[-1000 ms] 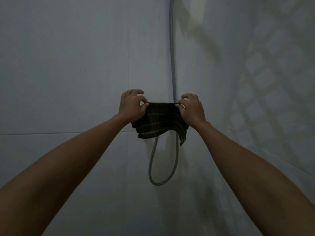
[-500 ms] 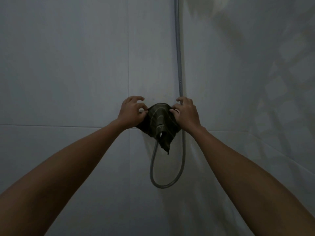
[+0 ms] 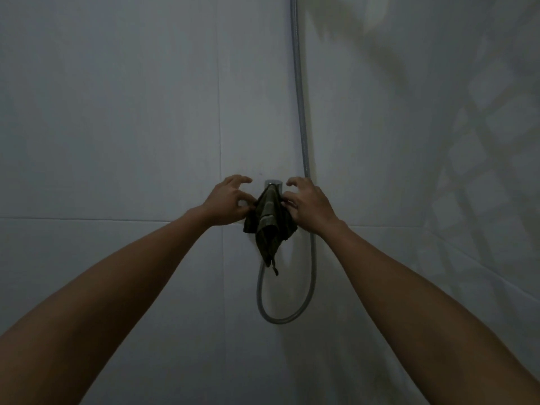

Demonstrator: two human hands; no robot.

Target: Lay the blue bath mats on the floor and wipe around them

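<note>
Now both the left hand [image 3: 230, 201] and right hand [image 3: 308, 204] pinch the dark cloth [image 3: 270, 226], hanging lengthwise downward.

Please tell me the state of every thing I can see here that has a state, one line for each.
Dark green striped cloth: draped over the chrome wall fitting, hanging down bunched, pinched at both sides.
Chrome wall fitting: mostly covered by the cloth, only its top shows.
Grey flexible shower hose: hanging down the wall, looping below the cloth.
Left hand: pinching the cloth's left edge.
Right hand: pinching the cloth's right edge.
</note>
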